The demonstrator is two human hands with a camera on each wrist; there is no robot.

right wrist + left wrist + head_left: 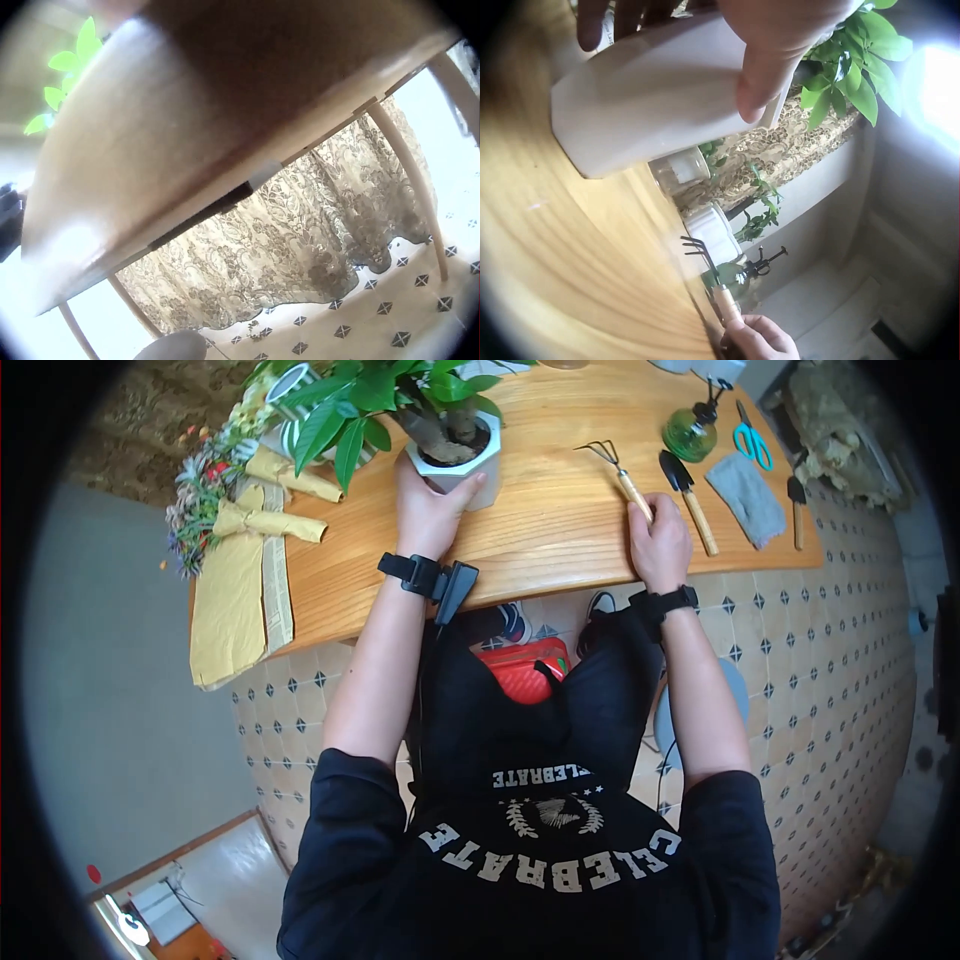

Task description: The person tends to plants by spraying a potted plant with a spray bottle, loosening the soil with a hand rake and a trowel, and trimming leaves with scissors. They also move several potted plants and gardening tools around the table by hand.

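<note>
My left hand (pixel 428 512) holds a white, angular flowerpot (pixel 484 488) standing on the wooden table. In the left wrist view, the thumb lies along the upper part of the pot (pixel 652 97) and other fingers show on its far side. Green leaves (pixel 372 388) and thick stems rise from dark soil in it. Near the table's front edge, my right hand (pixel 662 545) grips the wooden handle of a small hand rake (pixel 630 488), its prongs pointing away from me. The right wrist view shows mostly the tabletop (pixel 127 157), with the rake out of sight.
Right of the rake lie a small trowel (pixel 698 512), a grey cloth (pixel 746 498), blue-handled scissors (pixel 754 444) and another small tool (pixel 798 512). A green spray bottle (pixel 690 436) stands behind. Paper-wrapped flowers (pixel 232 600) lie at the left, over the table edge.
</note>
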